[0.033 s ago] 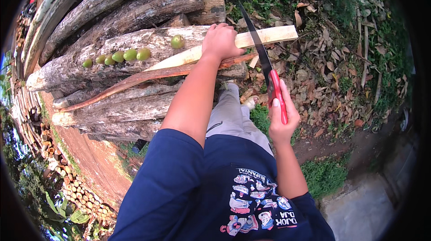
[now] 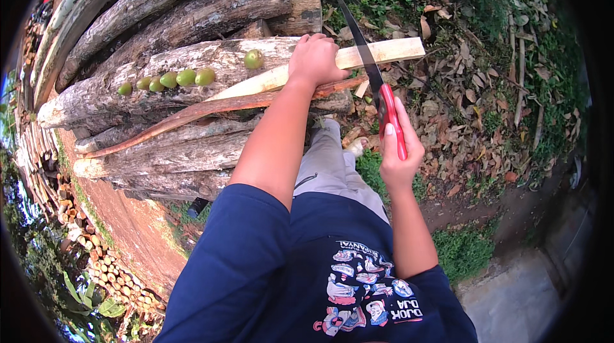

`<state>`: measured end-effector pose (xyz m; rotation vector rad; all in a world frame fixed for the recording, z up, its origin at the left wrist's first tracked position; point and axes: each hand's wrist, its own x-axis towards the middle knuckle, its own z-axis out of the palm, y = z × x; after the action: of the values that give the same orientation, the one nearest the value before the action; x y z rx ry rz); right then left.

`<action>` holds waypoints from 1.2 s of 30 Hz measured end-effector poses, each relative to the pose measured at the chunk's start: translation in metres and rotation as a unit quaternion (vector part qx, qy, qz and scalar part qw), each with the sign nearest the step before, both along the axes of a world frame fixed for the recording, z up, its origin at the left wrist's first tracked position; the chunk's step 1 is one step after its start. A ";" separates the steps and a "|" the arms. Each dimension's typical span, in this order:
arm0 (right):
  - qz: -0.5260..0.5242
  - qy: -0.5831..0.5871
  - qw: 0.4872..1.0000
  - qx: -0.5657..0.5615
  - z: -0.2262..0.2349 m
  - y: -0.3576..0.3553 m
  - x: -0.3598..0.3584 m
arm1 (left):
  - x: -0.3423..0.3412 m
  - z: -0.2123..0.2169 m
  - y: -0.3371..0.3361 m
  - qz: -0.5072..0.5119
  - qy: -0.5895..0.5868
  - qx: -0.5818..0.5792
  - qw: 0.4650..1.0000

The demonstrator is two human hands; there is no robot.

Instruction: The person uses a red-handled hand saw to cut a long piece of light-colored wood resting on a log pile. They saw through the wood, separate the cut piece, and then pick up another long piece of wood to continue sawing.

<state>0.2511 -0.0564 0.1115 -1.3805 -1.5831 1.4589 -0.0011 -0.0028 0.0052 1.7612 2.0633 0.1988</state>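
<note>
A pale strip of wood (image 2: 390, 50) lies across the logs with its right end jutting out past them. My left hand (image 2: 314, 60) is closed over the strip, pressing it down. In my right hand (image 2: 402, 150) is the red handle of a hand saw (image 2: 362, 44). The dark blade crosses the strip just right of my left hand, its tip pointing away from me. Under the pale strip runs a reddish-brown strip of wood (image 2: 220, 108).
Several green fruits (image 2: 185, 77) sit in a row on a thick log (image 2: 83, 105), one apart nearer my left hand. More logs (image 2: 211, 14) lie behind. Dry leaves (image 2: 460, 103) cover ground at right. Stacked cut logs (image 2: 115, 272) stand far left.
My right hand has pushed the saw a little forward, away from me, so the blade has slid across the pale strip. My left hand stays in place.
</note>
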 end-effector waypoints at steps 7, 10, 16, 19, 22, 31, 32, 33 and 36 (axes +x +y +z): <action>0.000 0.002 1.000 0.010 -0.021 0.040 -0.049 | 0.004 -0.009 -0.003 0.004 0.012 0.008 1.000; 0.040 -0.048 0.994 0.088 0.005 -0.009 -0.005 | -0.003 0.004 0.002 0.002 0.001 -0.052 0.999; 0.045 -0.045 0.992 0.111 0.007 -0.021 0.007 | -0.001 -0.002 -0.003 0.007 0.006 0.013 1.000; -0.004 -0.001 0.998 0.066 -0.017 0.039 -0.050 | 0.004 0.002 0.001 0.003 0.001 0.015 1.000; -0.002 0.002 0.999 0.043 -0.026 0.075 -0.074 | 0.006 0.005 0.005 0.008 -0.005 -0.012 1.000; 0.042 -0.083 0.994 0.064 0.050 -0.035 0.025 | -0.002 0.002 0.001 0.028 -0.018 -0.049 0.998; 0.040 -0.085 0.993 0.073 0.047 -0.031 0.017 | -0.001 0.002 0.000 0.023 -0.020 -0.050 0.998; 0.040 -0.083 0.992 0.084 0.038 -0.016 0.004 | -0.002 0.002 -0.001 0.021 -0.014 -0.021 0.999; 0.020 -0.023 0.999 0.017 0.000 0.045 -0.049 | 0.003 0.000 -0.002 0.011 -0.004 0.039 0.999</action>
<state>0.2023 -0.0113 0.1116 -1.3804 -1.6660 1.4264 0.0016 -0.0049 0.0054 1.7809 2.0952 0.2964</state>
